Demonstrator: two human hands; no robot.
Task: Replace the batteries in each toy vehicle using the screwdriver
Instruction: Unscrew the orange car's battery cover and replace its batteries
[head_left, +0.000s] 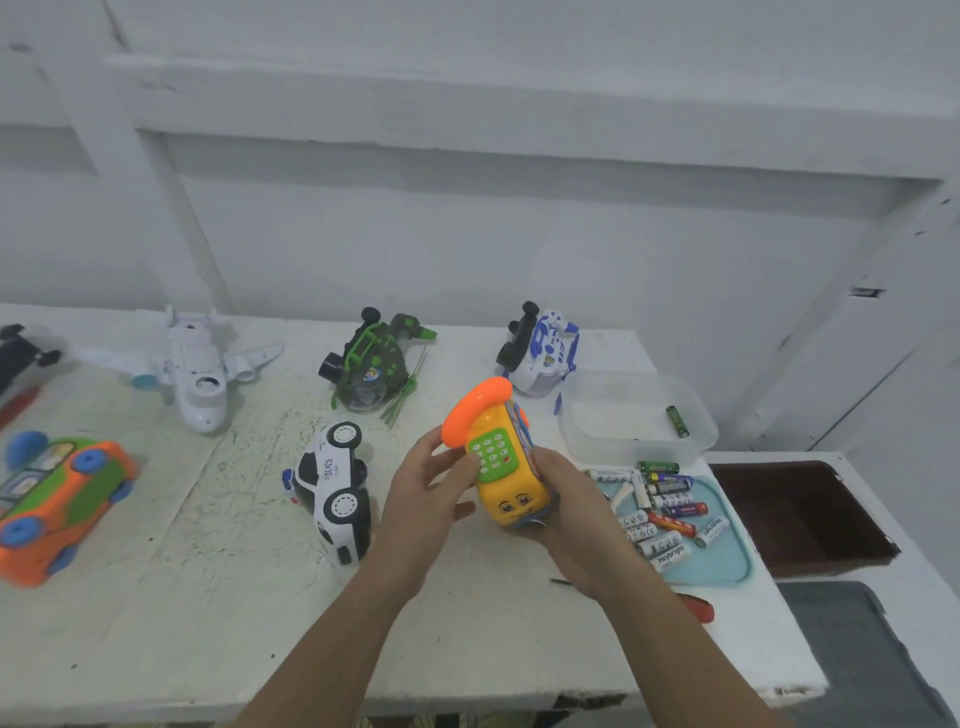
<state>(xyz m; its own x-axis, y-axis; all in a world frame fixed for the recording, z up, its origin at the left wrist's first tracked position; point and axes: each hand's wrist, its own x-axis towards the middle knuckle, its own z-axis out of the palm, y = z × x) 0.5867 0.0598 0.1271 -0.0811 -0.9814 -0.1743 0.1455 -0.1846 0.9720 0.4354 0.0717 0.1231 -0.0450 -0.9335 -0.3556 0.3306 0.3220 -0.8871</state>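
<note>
police car (332, 488), batteries (662, 512) flank held phone toy (511, 483).

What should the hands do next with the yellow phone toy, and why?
Probably flip the yellow phone toy over to find its battery door: the left hand and right hand hold it keypad-up, and the screwdriver lies unused on the table.
</note>
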